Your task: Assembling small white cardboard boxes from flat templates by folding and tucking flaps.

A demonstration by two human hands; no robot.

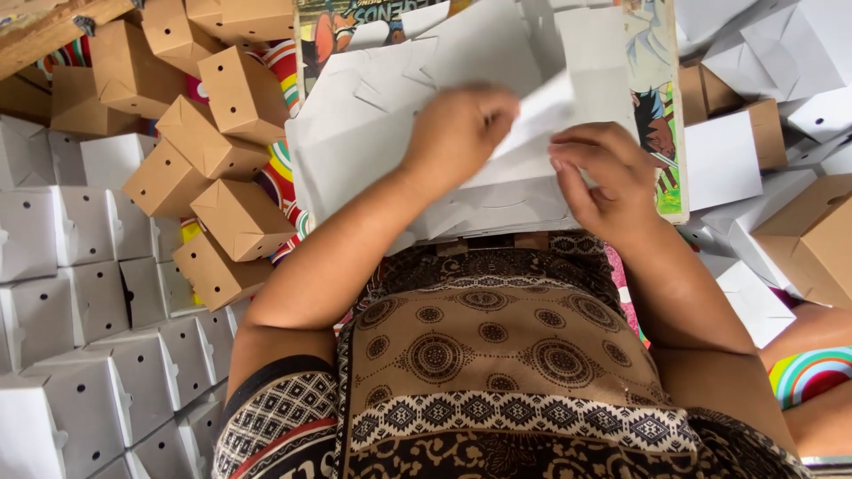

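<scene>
Over our lap, both hands work a flat white cardboard box blank resting on a stack of similar blanks. Our left hand presses down with curled fingers, its grip closed on a white flap. Our right hand pinches the blank's near edge. We judge the fold goes best with the panel held flat and the flap creased along its score line. Folded brown boxes and white boxes are piled at our left.

Left hand fingertips hidden under blurred white flap; white boxes cut off at left edge.
</scene>
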